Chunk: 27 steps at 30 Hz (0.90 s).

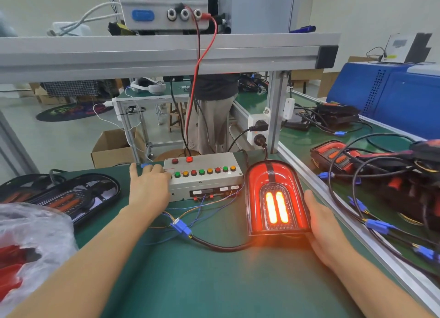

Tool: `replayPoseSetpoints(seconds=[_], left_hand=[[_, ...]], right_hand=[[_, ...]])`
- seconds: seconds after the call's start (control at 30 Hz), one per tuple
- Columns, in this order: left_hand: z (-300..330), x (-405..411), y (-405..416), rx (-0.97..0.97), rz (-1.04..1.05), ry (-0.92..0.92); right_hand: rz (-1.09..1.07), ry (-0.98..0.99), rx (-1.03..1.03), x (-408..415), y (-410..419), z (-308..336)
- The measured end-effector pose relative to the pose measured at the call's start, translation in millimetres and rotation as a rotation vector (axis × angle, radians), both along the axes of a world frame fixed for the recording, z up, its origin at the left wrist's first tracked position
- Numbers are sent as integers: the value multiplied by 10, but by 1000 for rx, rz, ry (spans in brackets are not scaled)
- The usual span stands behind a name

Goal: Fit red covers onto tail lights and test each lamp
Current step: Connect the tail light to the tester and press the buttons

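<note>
Left hand (148,186) is flat with fingers straight, resting on the left end of the grey button box (204,176), while the right hand (327,232) cups the right edge of the tail light (276,198), fingers loosely curled round its side. That lamp stands on the green bench mat (202,282) just right of the box, red cover on, two orange bars lit, its cable running to a blue connector (181,228). Uncovered black lamp housings (71,198) lie far left beside a plastic bag of red covers (26,251).
</note>
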<state>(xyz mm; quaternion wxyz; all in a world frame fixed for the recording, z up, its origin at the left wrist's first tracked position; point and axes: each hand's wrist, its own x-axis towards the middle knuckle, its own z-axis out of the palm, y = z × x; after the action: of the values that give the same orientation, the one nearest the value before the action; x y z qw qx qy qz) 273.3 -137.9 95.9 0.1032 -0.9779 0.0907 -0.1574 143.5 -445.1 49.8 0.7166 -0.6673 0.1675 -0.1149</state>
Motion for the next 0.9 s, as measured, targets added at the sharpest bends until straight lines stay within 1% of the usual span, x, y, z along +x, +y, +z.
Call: replayPoseSetpoints(seconds=[0.2, 0.3, 0.43, 0.5, 0.57, 0.63, 0.8, 0.9], left_hand=[[-23, -48, -13, -36, 36, 12], [-51, -135, -191, -51, 73, 0], [-218, -273, -730, -245, -77, 45], [-255, -278, -983, -279, -139, 117], [-259, -253, -1150, -313, -149, 169], [-270, -232, -1225, -333, -117, 190], [-276, -213, -1213, -356, 13, 177], [-258, -216, -1194, -354, 55, 226]], right_hand=[[-9, -4, 7, -13, 5, -4], [6, -5, 15, -16, -16, -8], [15, -4, 27, -2, -41, -16], [12, 1, 40, 1, -51, -30], [18, 5, 41, 5, -66, -40], [27, 7, 40, 12, -66, -51], [39, 4, 28, 25, -65, -69], [44, 1, 29, 28, -59, -55]])
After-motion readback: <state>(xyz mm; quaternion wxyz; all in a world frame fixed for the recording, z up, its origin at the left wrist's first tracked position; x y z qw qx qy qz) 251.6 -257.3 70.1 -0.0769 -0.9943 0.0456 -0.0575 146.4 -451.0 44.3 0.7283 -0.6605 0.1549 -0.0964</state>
